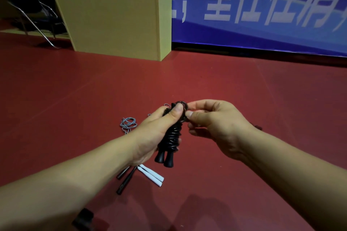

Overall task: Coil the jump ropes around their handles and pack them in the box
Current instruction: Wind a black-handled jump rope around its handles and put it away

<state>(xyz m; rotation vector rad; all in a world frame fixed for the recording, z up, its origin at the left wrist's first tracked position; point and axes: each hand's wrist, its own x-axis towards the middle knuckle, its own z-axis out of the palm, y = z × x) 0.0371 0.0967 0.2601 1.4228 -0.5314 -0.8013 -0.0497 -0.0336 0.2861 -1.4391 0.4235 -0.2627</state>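
Note:
A black jump rope (171, 139) is wound in tight coils around its two black handles, which point down toward me. My left hand (155, 129) grips the bundle around its upper half, thumb pressed near the top. My right hand (212, 124) pinches the last loop of black cord at the top of the bundle between thumb and forefinger. On the red floor under my left forearm lie two white handles (151, 175) and two thin dark handles (125, 180). A loose grey cord (128, 124) lies bunched farther out. No box for packing is recognisable.
A tall yellow wooden lectern (116, 22) stands at the back left against a blue banner (262, 5). A metal-framed chair (32, 15) is at far left. A dark object (83, 219) sits at the bottom edge by my left arm.

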